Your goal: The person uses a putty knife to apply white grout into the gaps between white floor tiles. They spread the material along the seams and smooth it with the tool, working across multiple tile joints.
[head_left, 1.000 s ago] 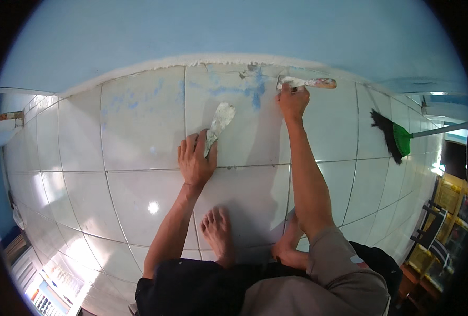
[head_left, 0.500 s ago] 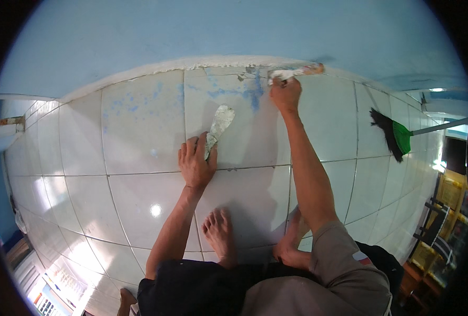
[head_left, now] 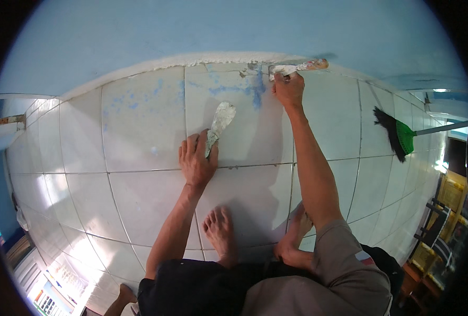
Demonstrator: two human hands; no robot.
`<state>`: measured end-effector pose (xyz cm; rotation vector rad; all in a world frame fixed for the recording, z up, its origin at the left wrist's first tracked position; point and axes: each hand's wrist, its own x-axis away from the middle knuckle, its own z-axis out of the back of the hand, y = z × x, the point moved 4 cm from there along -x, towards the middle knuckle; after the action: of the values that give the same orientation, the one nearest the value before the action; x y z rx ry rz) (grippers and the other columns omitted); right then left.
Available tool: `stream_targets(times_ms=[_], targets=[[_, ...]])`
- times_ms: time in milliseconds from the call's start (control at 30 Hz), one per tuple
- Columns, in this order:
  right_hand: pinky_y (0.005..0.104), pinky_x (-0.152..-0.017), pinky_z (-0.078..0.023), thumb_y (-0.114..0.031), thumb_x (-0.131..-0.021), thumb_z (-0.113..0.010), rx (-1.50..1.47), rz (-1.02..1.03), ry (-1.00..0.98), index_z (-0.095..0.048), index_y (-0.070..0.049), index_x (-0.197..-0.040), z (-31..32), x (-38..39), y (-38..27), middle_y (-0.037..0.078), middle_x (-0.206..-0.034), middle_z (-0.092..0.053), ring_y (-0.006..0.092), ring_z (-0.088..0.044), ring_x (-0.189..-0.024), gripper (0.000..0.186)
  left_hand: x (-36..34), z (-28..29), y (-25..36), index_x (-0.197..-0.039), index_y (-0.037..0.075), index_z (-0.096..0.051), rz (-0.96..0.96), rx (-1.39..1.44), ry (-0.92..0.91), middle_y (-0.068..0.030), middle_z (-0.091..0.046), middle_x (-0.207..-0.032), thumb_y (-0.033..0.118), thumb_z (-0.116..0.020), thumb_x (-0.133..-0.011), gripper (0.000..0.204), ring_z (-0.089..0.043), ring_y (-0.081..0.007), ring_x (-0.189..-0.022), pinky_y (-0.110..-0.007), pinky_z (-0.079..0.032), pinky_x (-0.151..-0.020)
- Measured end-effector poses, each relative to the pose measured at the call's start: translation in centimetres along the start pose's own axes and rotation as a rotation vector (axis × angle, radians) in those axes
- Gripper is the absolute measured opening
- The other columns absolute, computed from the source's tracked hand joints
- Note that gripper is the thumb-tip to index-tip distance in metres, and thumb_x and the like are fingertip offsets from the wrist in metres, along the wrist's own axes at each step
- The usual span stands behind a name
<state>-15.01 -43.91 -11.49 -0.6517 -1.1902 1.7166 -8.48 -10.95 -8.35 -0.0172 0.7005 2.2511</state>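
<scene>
My left hand (head_left: 198,160) rests on the white floor tiles (head_left: 144,137), its thumb and forefinger closed round a putty knife (head_left: 222,117) crusted with whitish plaster. That blade points away from me, toward the wall. Farther off, by the foot of the blue wall (head_left: 234,26), my right hand (head_left: 289,88) grips a second scraper (head_left: 284,69) by its white-smeared blade part. Its reddish-orange handle sticks out to the right. Just left of the right hand lie a blue paint smear (head_left: 257,92) and a chipped grey patch (head_left: 252,67). The fingertips are partly hidden there.
A green broom (head_left: 404,138) with black bristles touches the floor at the right. Beyond it stands a shelf with yellow items (head_left: 449,195). Pale blue specks (head_left: 134,100) dot the tiles at the left. My bare feet (head_left: 220,231) stand near me; another person's foot (head_left: 127,293) shows lower left.
My right hand and its scraper have shifted slightly right along the wall's foot, and the scraper is less blurred. My left hand stays in place with its putty knife.
</scene>
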Motion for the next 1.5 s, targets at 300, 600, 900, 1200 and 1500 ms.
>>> stream_targets(times_ms=[300, 600, 900, 1200, 1500], targets=[[0.0377, -0.062, -0.057, -0.012, -0.089, -0.068, 0.075, 0.076, -0.111, -0.070, 0.004, -0.086, -0.4, 0.6, -0.1, 0.014, -0.068, -0.071, 0.0250, -0.073, -0.061, 0.017, 0.3, -0.2, 0.1, -0.128, 0.006, -0.067, -0.016, 0.016, 0.002, -0.0111, -0.061, -0.113, 0.023, -0.074, -0.089, 0.043, -0.060, -0.0325, -0.101, -0.045, -0.048, -0.088], [0.0422, -0.065, -0.056, -0.011, -0.087, -0.066, 0.183, 0.125, -0.166, -0.070, 0.003, -0.085, -1.3, 0.9, -1.9, 0.014, -0.066, -0.070, 0.0268, -0.072, -0.062, 0.014, 0.4, 0.0, -0.1, -0.128, 0.007, -0.068, 0.006, 0.003, -0.012, -0.0110, -0.061, -0.113, 0.023, -0.074, -0.089, 0.042, -0.060, -0.0327, -0.100, -0.045, -0.048, -0.088], [0.0401, -0.063, -0.055, -0.015, -0.089, -0.069, 0.152, 0.057, -0.096, -0.069, 0.003, -0.087, 0.5, -0.7, 0.0, 0.016, -0.072, -0.069, 0.0249, -0.069, -0.059, 0.018, -0.2, -0.2, 0.3, -0.125, 0.010, -0.069, -0.062, 0.002, 0.068, -0.0070, -0.060, -0.109, 0.024, -0.075, -0.088, 0.040, -0.059, -0.0289, -0.094, -0.042, -0.046, -0.082], [0.0375, -0.055, -0.054, -0.016, -0.090, -0.069, 0.255, 0.077, -0.221, -0.070, 0.003, -0.092, 2.0, -1.0, 0.1, 0.013, -0.076, -0.070, 0.0213, -0.069, -0.058, 0.019, -0.1, 0.1, 0.4, -0.127, 0.009, -0.068, -0.016, 0.021, 0.006, -0.0094, -0.061, -0.111, 0.024, -0.076, -0.088, 0.042, -0.060, -0.0313, -0.098, -0.044, -0.048, -0.086], [0.0381, -0.063, -0.057, -0.016, -0.090, -0.069, 0.234, 0.056, -0.325, -0.074, 0.000, -0.096, 2.9, 0.1, -0.4, 0.012, -0.074, -0.072, 0.0211, -0.068, -0.057, 0.017, -0.1, -0.1, -0.1, -0.128, 0.008, -0.067, -0.009, 0.010, 0.011, -0.0112, -0.061, -0.113, 0.024, -0.075, -0.089, 0.043, -0.060, -0.0328, -0.101, -0.045, -0.048, -0.089]])
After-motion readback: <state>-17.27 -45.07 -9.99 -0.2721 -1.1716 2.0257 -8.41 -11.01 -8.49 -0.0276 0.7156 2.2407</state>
